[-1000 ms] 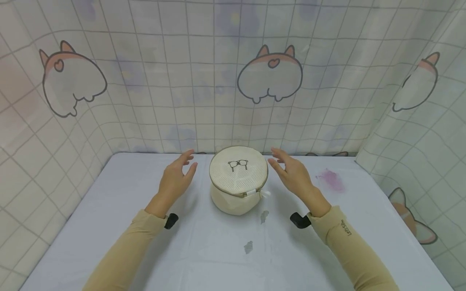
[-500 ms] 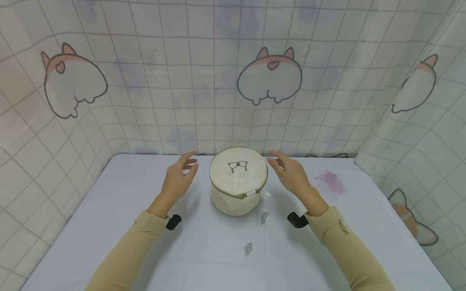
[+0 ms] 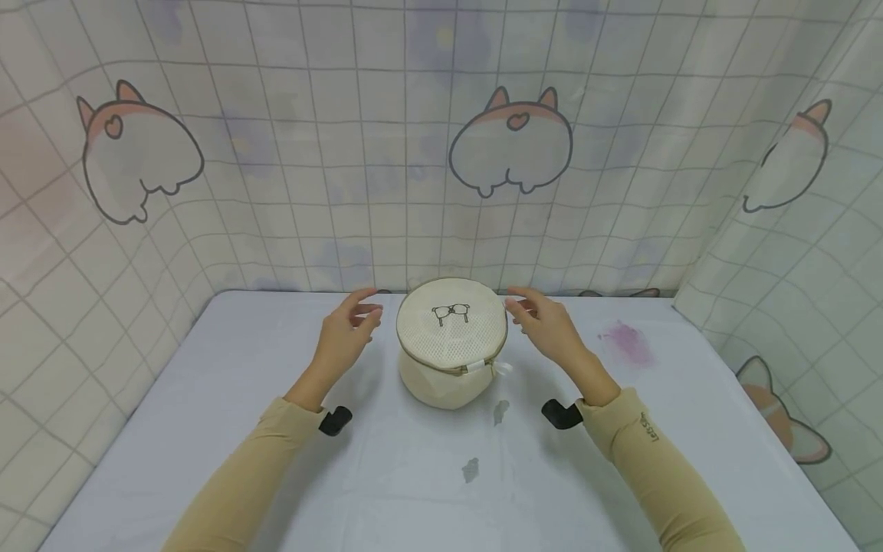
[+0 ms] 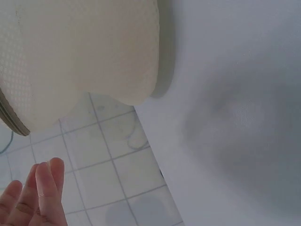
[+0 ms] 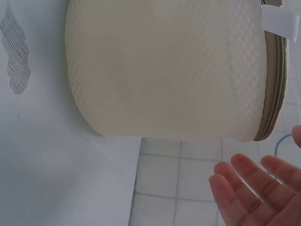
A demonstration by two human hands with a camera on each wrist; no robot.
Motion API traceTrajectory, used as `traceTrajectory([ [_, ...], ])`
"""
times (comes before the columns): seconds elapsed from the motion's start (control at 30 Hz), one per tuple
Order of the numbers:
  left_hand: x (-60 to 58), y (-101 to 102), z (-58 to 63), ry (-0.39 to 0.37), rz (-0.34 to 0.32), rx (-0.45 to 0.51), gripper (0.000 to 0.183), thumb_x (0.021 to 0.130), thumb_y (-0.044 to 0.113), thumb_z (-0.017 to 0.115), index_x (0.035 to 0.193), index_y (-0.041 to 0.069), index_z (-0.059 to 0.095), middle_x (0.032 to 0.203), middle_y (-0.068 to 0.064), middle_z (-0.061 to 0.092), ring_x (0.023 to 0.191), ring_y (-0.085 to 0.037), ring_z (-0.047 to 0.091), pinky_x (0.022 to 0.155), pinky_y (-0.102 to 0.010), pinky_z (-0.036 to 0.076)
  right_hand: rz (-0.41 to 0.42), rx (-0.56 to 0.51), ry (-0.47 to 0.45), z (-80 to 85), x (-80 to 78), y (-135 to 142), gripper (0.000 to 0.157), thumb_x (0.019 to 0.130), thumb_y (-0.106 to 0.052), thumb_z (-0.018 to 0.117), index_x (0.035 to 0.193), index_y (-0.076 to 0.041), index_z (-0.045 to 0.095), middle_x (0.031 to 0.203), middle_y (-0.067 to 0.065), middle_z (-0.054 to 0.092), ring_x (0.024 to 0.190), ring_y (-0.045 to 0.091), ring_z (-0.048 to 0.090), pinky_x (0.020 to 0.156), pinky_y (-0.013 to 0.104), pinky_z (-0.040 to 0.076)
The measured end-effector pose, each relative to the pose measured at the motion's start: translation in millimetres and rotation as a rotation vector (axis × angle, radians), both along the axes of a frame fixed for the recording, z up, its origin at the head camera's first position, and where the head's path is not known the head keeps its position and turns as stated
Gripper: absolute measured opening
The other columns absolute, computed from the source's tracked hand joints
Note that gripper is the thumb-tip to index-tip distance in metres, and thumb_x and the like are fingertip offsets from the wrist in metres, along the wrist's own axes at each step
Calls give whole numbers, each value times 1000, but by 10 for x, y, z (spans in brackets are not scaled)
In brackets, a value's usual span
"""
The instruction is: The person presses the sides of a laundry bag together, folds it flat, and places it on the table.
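Observation:
A round cream mesh laundry bag (image 3: 448, 383) stands upright at the far middle of the table. Its lid bears a drawing of eyeglasses (image 3: 451, 312), and a brown zip (image 5: 277, 80) runs round the rim. Just left of the bag hovers my left hand (image 3: 343, 337), fingers loosely bent and thumb near them, holding nothing. My right hand (image 3: 552, 330) is close to the lid's right edge, its fingers slightly bent. In the right wrist view a gap shows between those fingers and the bag; the left wrist view also shows my left fingers (image 4: 47, 193) apart from it.
White cloth covers the table (image 3: 400, 483), marked by grey patches (image 3: 471, 470) and a pink stain (image 3: 628, 343). Checked curtains (image 3: 310, 192) with corgi prints stand behind and at both sides. A white zip tab (image 3: 502, 368) sticks out at the bag's front right.
My left hand has shifted slightly right, nearer the bag, with thumb and fingers drawn closer together. My right hand has edged a little left. The bag stays in place.

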State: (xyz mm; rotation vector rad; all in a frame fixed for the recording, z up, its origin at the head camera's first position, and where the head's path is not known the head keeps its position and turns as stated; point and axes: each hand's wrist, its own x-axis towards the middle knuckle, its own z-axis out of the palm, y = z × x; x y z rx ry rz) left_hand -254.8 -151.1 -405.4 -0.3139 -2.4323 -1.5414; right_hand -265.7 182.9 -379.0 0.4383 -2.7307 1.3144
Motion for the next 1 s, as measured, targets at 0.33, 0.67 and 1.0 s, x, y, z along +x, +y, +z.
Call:
traceTrajectory([
  [0.33,-24,69,-3,-142,-24,132,37,92,26,59,128,19,52,109,-9,64,89,-25,65,70,-33,55,63,-190,-135,-23,-47,-8,56,95,-40,49,139,-7,41,116,20,55,92,34,62,70,37,55],
  [0.67,-9,139,-13,-203,-51,196,38,94,24,56,131,16,50,116,-13,58,91,-25,64,73,-36,54,108,-235,-242,-62,-50,-3,59,94,-41,51,142,-10,34,117,19,50,84,27,63,67,37,55],
  [1.0,-8,193,6,-256,-79,257,40,94,23,55,133,15,47,114,-16,54,91,-27,63,76,-37,54,129,-301,-306,-45,-73,-29,58,94,-35,54,142,-9,33,120,20,47,87,29,62,71,39,55],
])
